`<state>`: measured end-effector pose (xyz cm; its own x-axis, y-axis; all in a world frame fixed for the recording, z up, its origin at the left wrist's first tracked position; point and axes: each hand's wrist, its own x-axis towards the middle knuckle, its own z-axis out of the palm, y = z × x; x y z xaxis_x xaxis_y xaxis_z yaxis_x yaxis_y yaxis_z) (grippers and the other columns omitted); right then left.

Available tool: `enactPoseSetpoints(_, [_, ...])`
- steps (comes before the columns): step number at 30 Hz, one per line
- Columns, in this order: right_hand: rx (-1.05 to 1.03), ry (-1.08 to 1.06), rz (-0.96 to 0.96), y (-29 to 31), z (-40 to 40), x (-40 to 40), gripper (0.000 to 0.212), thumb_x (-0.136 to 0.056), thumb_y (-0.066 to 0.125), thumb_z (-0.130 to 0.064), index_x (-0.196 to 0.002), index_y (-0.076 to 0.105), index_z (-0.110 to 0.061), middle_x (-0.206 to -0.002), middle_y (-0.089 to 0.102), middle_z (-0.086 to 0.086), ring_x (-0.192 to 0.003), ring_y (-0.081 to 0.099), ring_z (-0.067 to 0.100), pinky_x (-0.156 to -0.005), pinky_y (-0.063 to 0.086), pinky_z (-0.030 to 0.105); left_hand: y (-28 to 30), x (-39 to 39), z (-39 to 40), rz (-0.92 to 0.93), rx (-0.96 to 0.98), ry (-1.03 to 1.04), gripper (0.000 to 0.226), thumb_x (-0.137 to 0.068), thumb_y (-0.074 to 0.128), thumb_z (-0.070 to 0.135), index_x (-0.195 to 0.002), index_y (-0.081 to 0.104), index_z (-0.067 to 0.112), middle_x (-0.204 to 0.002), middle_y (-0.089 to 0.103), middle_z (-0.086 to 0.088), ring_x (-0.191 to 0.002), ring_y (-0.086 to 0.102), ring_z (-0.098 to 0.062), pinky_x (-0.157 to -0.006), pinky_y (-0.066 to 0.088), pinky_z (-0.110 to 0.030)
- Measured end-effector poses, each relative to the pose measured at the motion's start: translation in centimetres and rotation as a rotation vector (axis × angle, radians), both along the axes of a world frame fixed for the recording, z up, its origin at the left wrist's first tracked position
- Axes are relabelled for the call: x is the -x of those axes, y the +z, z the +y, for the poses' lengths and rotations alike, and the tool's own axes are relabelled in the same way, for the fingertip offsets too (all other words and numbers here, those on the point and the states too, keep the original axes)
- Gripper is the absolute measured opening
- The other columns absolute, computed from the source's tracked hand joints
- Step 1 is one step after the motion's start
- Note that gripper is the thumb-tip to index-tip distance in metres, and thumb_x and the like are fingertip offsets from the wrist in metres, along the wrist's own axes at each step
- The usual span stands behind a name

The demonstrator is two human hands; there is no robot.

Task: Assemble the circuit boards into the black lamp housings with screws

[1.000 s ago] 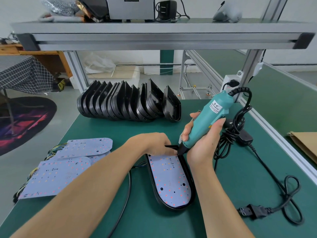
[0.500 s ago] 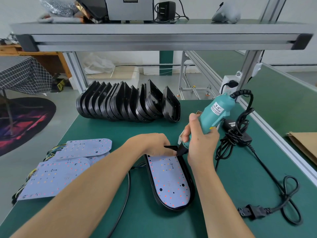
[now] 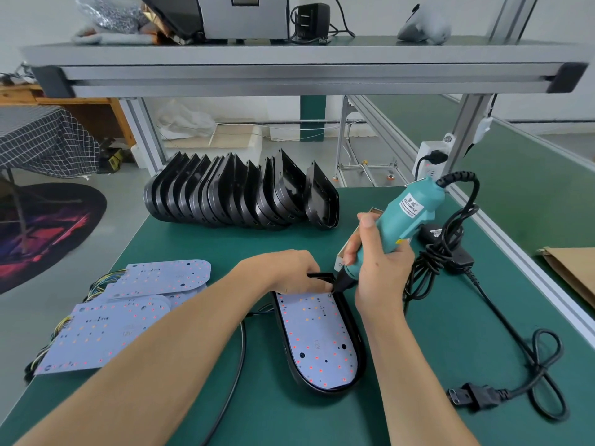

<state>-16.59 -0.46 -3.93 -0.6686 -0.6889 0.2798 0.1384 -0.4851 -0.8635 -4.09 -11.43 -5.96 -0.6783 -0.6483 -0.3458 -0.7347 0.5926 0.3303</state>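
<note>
Teal driver (image 3: 392, 228) tip at housing (image 3: 360, 355) top edge.
</note>
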Motion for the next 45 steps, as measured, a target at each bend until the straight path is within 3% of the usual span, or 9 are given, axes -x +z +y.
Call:
enactPoseSetpoints(9, [0.014, -0.031, 0.006, -0.26, 0.11, 0.24, 0.016, -0.094, 0.068, -0.036, -0.079, 0.067, -0.033, -0.055, 0.051, 0.003, -0.046, 0.043, 0.021, -0.050, 0.039, 0.035, 0.18, 0.28, 0.22, -0.044, 0.030, -0.020, 0.056, -0.092, 0.051, 0.072, -0.069, 0.047, 0.021, -0.062, 0.050, 0.005, -0.056, 0.045, -0.018, -0.055, 0.035, -0.030])
enactPoseSetpoints(13, [0.033, -0.023, -0.003, -0.07, 0.01, -0.04, 0.015, -0.093, 0.068, -0.033, -0.078, 0.067, -0.034, -0.054, 0.049, 0.004, -0.045, 0.041, 0.021, -0.051, 0.038, 0.036, 0.30, 0.46, 0.12, -0.061, 0.042, -0.026, 0.056, -0.092, 0.050, 0.071, -0.069, 0.046, 0.020, -0.063, 0.048, 0.004, -0.056, 0.043, -0.019, -0.056, 0.034, -0.031])
enactPoseSetpoints(18, [0.045, -0.022, -0.004, 0.19, 0.04, -0.21, 0.015, -0.089, 0.069, -0.033, -0.075, 0.067, -0.037, -0.051, 0.048, 0.001, -0.043, 0.041, 0.018, -0.046, 0.039, 0.026, 0.43, 0.49, 0.07, -0.069, 0.034, -0.026, 0.057, -0.091, 0.050, 0.072, -0.068, 0.043, 0.020, -0.062, 0.046, 0.004, -0.056, 0.041, -0.020, -0.057, 0.032, -0.032])
enactPoseSetpoints(45, [0.036, -0.037, -0.030, -0.28, -0.11, 0.15, 0.015, -0.092, 0.070, -0.029, -0.078, 0.067, -0.034, -0.052, 0.049, 0.001, -0.043, 0.040, 0.019, -0.047, 0.038, 0.027, 0.77, 0.35, 0.50, -0.051, 0.032, -0.015, 0.056, -0.091, 0.051, 0.071, -0.069, 0.043, 0.020, -0.060, 0.043, 0.005, -0.054, 0.039, -0.019, -0.055, 0.031, -0.030])
